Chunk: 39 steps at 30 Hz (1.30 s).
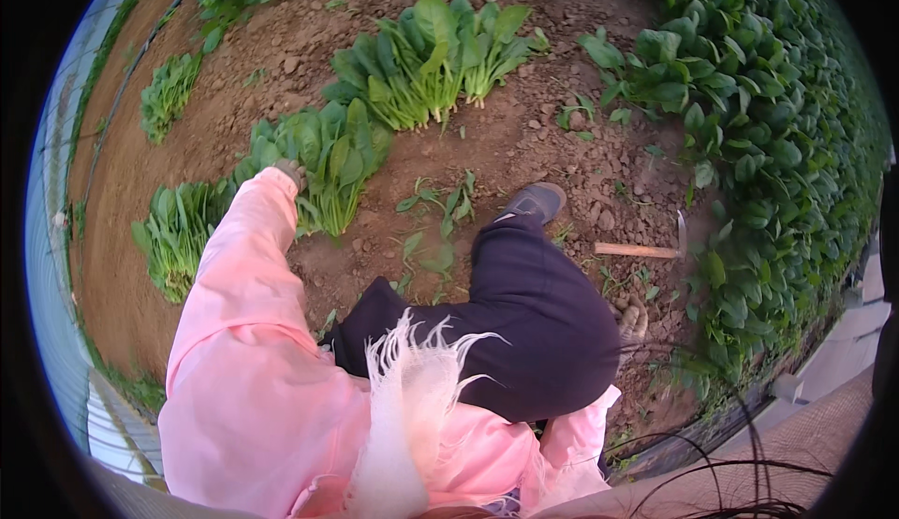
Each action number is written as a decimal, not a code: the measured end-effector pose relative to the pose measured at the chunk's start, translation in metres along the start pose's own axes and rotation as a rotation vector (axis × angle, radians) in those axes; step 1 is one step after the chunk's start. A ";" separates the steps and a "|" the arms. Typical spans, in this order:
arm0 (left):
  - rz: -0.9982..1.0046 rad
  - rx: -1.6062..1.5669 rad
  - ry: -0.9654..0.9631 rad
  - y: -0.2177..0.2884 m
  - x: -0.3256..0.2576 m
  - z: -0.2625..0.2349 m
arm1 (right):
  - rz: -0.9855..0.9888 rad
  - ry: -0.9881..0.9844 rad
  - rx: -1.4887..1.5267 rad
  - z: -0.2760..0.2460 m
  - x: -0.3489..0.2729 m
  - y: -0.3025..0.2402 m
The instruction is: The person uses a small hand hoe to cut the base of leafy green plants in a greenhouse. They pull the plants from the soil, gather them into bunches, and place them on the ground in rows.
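My left hand, at the end of a pink sleeve, rests against a bunch of cut spinach lying on the soil. Leaves and the sleeve hide its fingers, so its grip does not show. Beside my bent right knee, low over the ground, is my right hand. Its fingers are somewhat apart, and nothing shows in them. A small sickle with a wooden handle and a curved metal blade lies on the soil just beyond that hand, apart from it.
Another spinach pile lies farther ahead, and smaller bunches lie at the left. Dense standing spinach fills the right side. Loose leaves are scattered before my shoe. A thin dark hose runs along the far left.
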<state>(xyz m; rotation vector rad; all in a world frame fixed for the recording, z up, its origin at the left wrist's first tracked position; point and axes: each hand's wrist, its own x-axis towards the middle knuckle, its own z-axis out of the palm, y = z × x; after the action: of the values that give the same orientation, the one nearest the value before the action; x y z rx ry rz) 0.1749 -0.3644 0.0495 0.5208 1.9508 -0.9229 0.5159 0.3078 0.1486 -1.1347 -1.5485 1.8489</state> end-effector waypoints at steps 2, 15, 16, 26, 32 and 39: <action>0.266 0.071 0.258 0.027 -0.016 -0.044 | 0.005 0.056 -0.133 -0.010 -0.001 -0.012; 0.453 -0.290 0.529 0.058 -0.042 -0.202 | 0.309 0.225 -0.090 -0.024 0.083 0.089; 0.488 -0.321 0.580 0.088 -0.070 -0.265 | 0.286 0.226 -0.119 -0.016 0.096 0.096; 1.177 0.358 0.605 0.497 -0.003 -0.610 | 0.456 0.536 -0.419 0.035 0.189 0.113; 0.804 -0.397 0.807 0.609 0.073 -0.687 | 0.513 0.568 0.108 0.024 0.187 0.109; 0.694 0.140 1.019 0.603 0.101 -0.734 | 0.237 0.431 0.308 0.015 0.206 0.053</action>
<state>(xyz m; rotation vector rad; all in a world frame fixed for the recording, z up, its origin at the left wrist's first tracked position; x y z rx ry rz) 0.1227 0.5854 -0.0371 1.8807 2.2555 -0.3252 0.3987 0.4477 0.0384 -1.4905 -0.8889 1.7558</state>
